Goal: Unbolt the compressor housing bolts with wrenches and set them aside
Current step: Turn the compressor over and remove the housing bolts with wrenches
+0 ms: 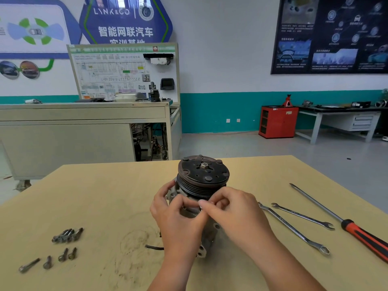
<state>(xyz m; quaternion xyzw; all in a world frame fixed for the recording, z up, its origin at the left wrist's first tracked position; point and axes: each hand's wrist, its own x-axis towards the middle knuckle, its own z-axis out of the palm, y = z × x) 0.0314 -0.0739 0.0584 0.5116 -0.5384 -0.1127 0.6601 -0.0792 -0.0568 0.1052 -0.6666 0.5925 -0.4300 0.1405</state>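
Observation:
The compressor (202,175) stands on end on the tan table (105,196), its dark grooved pulley on top and grey housing below. My left hand (178,215) curls around the housing's left side. My right hand (233,208) pinches something small and metallic at the housing just under the pulley; it looks like a bolt, mostly hidden by my fingers. Several removed bolts (67,236) lie in a bunch at the left, with more loose bolts (48,261) spread below them. Two wrenches (294,227) (304,216) lie to the right of the compressor, untouched.
A long screwdriver with a red and black handle (361,236) lies at the far right of the table. A short dark wire (154,247) sticks out from the compressor's lower left. Beyond the table are a training bench (84,122) and a red cabinet (278,121).

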